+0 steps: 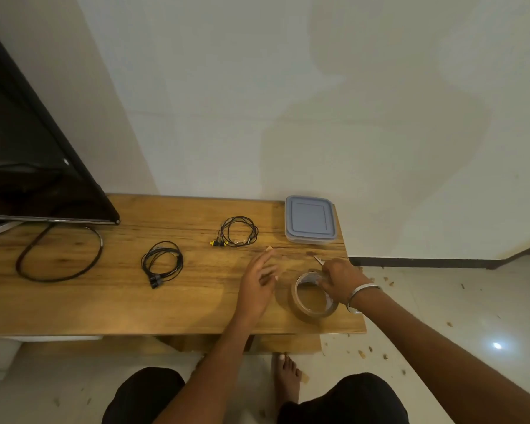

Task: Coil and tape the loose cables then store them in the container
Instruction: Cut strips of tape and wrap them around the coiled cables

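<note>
Right hand [338, 275] grips tape roll [315, 298] at lower right of table [104, 301]. Left hand [259, 286] fingers relaxed, tape strip stuck to a fingertip. Two coils [162, 263] mid-frame; container [310, 219] lidded, upper right. Risk: strip folds on itself, coil springs loose w/o hold.

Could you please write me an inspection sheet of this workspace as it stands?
Surface: long wooden table, grain visible, standing against a white wall.
Job's things: roll of brown packing tape near the table's right end; grey-lidded square plastic container, lid on, at the far right corner.
Clutter: small tape scrap on the wood.
Hands: left hand open over the table; right hand grips the tape roll and a small blade.
Cables: black coil with yellow plugs; black coil with dark plugs; thick black loop under the television.
Surroundings: debris bits on pale floor tiles.
</note>
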{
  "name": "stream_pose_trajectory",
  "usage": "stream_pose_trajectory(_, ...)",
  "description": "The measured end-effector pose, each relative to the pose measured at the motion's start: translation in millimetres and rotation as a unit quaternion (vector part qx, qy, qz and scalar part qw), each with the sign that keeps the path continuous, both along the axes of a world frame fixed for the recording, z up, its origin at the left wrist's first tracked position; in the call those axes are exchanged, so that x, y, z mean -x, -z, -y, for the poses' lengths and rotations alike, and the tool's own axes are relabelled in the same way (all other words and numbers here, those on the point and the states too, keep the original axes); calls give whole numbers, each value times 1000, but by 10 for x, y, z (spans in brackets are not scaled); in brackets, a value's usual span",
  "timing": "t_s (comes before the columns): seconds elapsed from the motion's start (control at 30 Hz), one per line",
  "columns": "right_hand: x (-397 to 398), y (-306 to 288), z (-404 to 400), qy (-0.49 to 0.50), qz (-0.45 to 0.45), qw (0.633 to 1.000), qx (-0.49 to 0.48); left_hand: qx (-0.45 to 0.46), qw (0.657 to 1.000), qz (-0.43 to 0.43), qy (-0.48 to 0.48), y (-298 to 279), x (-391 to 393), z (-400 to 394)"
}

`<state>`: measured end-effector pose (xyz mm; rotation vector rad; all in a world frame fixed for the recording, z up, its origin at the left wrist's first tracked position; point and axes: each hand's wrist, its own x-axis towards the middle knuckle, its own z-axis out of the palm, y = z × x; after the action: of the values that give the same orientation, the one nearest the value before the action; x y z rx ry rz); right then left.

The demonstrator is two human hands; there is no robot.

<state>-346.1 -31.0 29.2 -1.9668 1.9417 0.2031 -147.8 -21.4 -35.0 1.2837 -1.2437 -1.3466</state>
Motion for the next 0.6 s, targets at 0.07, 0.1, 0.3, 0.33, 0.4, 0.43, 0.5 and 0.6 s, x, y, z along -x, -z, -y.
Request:
stream_pose_trajectory(0.07,-66,-55,-14,11,-8,1000,24,0,1000,-15,-3,-85,-24,-37)
stream_pose_trajectory(0.1,-109,-86,-15,8,-11,999,43,-1,1000,-24,-4,-131,-35,-50)
stream_pose_trajectory(0.3,-480,-318,-39,46,197,970,135,-8,997,-78,-19,-385,-96,-136)
stream_pose_trajectory(0.33,-553,-378,-52,69,240,960,127,-7,996,-85,-15,-429,-108,-159)
stream_pose_trajectory(0.4,-677,-476,-84,109,307,940,104,-7,996,-93,-10,-527,-136,-221)
stream_pose_trajectory(0.43,-726,-509,-94,122,330,932,92,-7,995,-96,-9,-568,-156,-248)
stream_pose_trajectory(0.5,-796,-546,-118,138,359,920,74,-5,995,-97,-6,-624,-198,-297)
stream_pose_trajectory(0.6,-875,-573,-157,159,397,902,61,-2,996,-87,-5,-707,-280,-362)
